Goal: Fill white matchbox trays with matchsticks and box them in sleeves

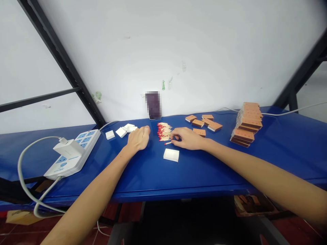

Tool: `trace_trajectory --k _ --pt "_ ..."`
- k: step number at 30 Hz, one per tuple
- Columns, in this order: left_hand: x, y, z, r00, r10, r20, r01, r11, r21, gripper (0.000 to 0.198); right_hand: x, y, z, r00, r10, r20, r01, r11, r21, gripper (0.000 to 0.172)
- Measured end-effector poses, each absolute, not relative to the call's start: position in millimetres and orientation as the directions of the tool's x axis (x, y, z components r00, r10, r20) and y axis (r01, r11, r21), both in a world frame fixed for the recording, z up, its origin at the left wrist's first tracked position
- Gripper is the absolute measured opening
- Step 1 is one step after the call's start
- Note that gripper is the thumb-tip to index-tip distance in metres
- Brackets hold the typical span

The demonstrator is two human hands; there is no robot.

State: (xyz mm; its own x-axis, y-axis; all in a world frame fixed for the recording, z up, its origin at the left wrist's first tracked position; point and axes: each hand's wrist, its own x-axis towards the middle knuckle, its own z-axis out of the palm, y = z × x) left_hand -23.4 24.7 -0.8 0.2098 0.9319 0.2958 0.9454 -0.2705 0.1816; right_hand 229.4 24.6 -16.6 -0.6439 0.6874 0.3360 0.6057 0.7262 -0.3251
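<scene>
My right hand (187,137) is closed in a pinch, its fingertips on a single red-tipped match (167,143) in front of the match pile. The heap of matches (164,131) lies between my two hands, its red heads mostly toward the left. Just below the pinch is a white matchbox tray (171,155) lying flat. Resting on the table to the left of the pile, my left hand (139,137) is loosely curled with no object showing in it. Several white inner trays (121,132) lie beyond its left side.
A tall stack of orange matchboxes (249,124) stands at the right, and several loose matchboxes (198,123) lie behind my right hand. A power strip (88,144) with a plugged charger sits at the left. A blurred dark rectangular object (154,105) leans on the wall.
</scene>
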Motion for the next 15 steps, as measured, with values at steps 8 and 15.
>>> trace_trajectory --k 8,15 --pt "-24.7 27.4 -1.1 0.299 0.901 0.314 0.929 -0.35 0.119 0.037 229.6 22.9 -14.7 -0.607 0.734 0.304 0.655 0.679 -0.332 0.011" --pt "-24.1 27.1 -1.3 0.301 0.915 0.269 0.913 -0.358 0.196 0.034 229.1 25.0 -17.3 -0.617 0.718 0.322 0.644 0.696 -0.319 0.011"
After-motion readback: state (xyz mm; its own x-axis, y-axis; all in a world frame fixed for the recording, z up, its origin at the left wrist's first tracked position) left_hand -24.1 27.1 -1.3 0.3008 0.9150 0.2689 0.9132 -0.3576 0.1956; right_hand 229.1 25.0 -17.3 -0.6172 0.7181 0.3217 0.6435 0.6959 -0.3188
